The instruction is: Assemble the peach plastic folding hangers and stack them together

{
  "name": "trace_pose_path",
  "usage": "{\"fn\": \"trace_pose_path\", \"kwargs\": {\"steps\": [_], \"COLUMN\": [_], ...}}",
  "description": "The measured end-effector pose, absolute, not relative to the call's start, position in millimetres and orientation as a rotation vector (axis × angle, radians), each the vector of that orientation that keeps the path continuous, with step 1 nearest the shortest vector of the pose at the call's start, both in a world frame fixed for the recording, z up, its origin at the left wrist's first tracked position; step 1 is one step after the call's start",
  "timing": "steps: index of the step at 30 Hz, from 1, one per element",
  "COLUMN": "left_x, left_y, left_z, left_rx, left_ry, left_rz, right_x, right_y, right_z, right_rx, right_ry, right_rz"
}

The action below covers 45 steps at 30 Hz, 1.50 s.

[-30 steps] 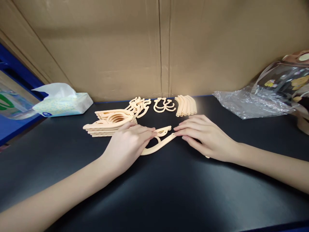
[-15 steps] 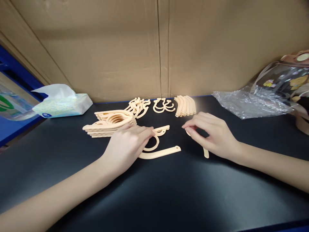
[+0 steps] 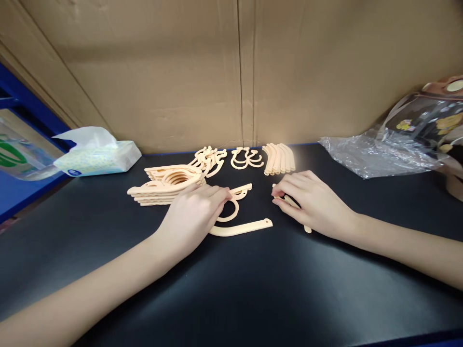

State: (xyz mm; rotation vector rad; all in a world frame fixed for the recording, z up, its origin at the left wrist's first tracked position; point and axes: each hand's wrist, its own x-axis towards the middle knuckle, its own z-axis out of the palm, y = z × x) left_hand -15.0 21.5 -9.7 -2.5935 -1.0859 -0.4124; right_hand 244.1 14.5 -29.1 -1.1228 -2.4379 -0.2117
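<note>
Pale peach, plain: looped plastic hanger pieces (image 3: 154,197), curved plastic hooks (image 3: 213,168), short bent plastic tubes (image 3: 278,159), long bent plastic strip (image 3: 242,228). Flat black tabletop (image 3: 231,289), blue-edged. Tan cardboard wall (image 3: 162,72). White boxy tissue pack (image 3: 104,158): pale yellow and blue mottling, dark-blue oval (image 3: 74,172). Angular blue metal frame (image 3: 25,104). Clear crumpled plastic bag (image 3: 376,152), silvery glints. Rounded see-through bag (image 3: 427,113): brown top (image 3: 439,87), yellow motifs (image 3: 449,124).
</note>
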Motion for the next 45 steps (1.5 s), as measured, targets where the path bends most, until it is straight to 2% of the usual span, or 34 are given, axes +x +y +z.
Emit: {"fn": "trace_pose_path", "kwargs": {"steps": [5,11,17,25,34,41,45], "left_x": [-16.1,-9.5,-5.5,-4.7,-4.3,-5.1,-5.0], "left_y": [21.1,12.3,5.2,6.7,5.7,6.4,6.8], "left_z": [-11.1,-8.8,-10.4,-16.0,-12.9,-14.2,-14.4], "left_rx": [-2.66,-2.69,-2.951,-3.066,-3.113,-3.109,-3.115], "left_ry": [-1.13,-1.155,-0.793,-0.999,-0.951,-0.978,-0.997], "left_rz": [-0.429,-0.598,-0.527,-0.407,-0.355,-0.321,-0.331], "right_x": [242.0,241.5,242.4,242.3,243.8,243.9,245.0], "right_y": [13.3,11.5,10.4,8.6,9.3,12.2,14.4], "right_z": [-25.0,-22.7,-22.0,-22.3,-23.3,-27.4,-31.1], "right_rx": [-1.002,-0.987,-0.99,-0.965,-0.973,-1.051,-1.154], "right_ry": [-2.463,-2.486,-2.504,-2.575,-2.647,-2.494,-2.362], "right_rz": [-0.014,0.024,-0.008,-0.149,-0.284,0.002,0.032]}}
